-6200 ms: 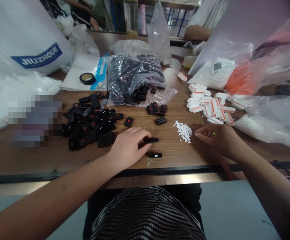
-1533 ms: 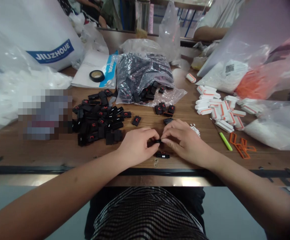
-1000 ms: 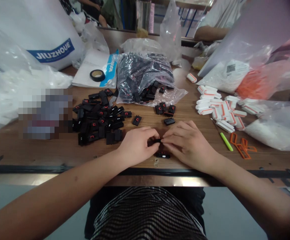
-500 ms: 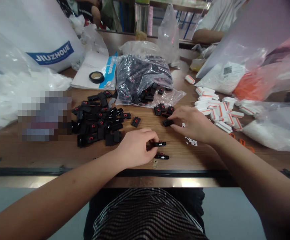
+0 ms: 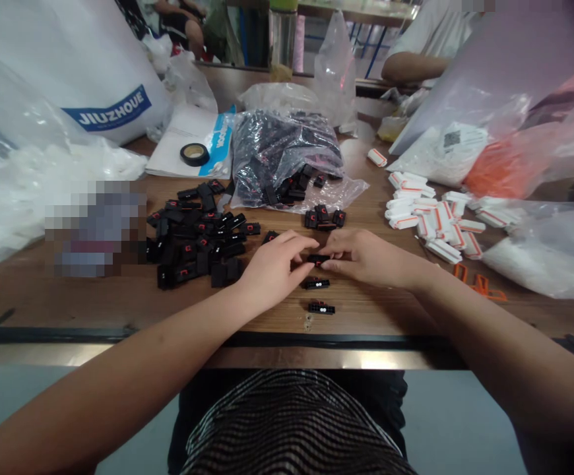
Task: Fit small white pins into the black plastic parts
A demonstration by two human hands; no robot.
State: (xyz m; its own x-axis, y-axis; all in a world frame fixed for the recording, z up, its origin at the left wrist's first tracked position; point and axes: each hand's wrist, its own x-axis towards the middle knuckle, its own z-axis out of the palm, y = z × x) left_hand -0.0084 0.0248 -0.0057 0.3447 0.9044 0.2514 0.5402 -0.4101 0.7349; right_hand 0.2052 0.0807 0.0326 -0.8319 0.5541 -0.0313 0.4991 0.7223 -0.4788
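Note:
A black plastic connector housing with a red clip on its face lies between my two hands just above the wood. My left hand closes thumb and fingers at its left end. From the other side my right hand pinches its right end. Below them, in a column, lie a connector with white dots and a similar connector nearer the table edge. One more connector is partly covered by my left hand. A few connectors sit together just beyond my fingers.
To the left lies a heap of black connectors; a clear bag of them is behind. On the right are white-and-orange pieces, orange frames and plastic bags. Black tape rests on papers.
My right hand has brought the connector left and nearer. My left hand has let go of the dotted connector and moved up to this one. The small white bits are now hidden under my right arm.

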